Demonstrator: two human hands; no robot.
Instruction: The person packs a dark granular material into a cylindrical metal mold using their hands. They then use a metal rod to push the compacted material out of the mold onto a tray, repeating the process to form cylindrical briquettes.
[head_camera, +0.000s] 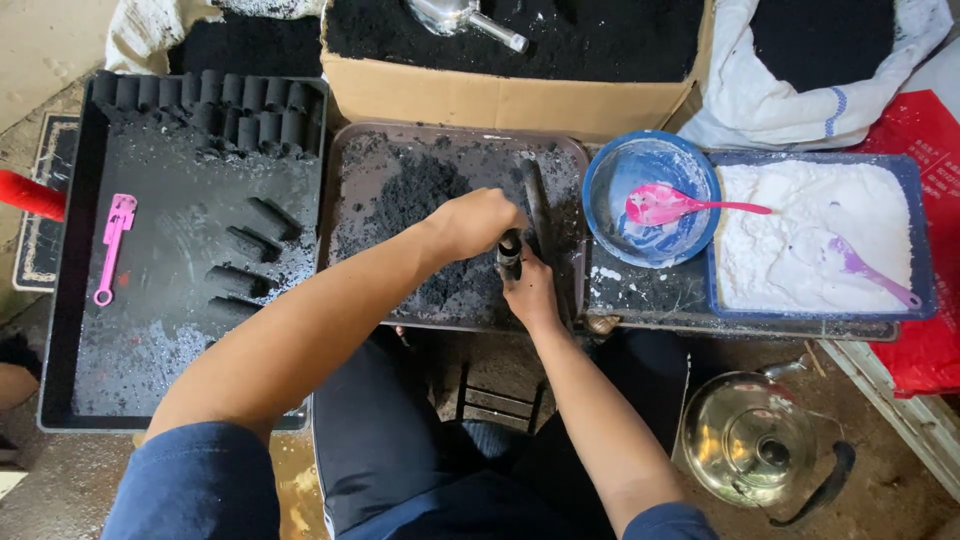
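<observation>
Black tray (70, 330), largest, rectangular, smooth and dusted with grey-black grit; holds a packed row of black cylinders (200, 105) along its far edge, four more lying loose mid-tray, and a pink plastic tool (113, 243) at its left side

Cardboard box (480, 100), behind the trays, filled with fine black powder; a metal scoop (465, 18) rests in it

Dark middle tray (350, 160), rounded corners, holding a loose mound of coarse black powder (420, 190)

Blue tub (920, 240), rectangular, right side, filled with clumped white powder; a purple spoon (865, 268) lies on it

Metal kettle (750, 440), shiny, on the floor at lower right

Blue bowl (600, 175), round, smeared white inside, with a pink spoon (665, 205)

Left hand (478, 222), clenched over the top of a short dark tube (510, 252) standing upright above the middle tray's powder

Right hand (530, 290), blackened, wrapped around the tube's lower part, just below the left hand
</observation>
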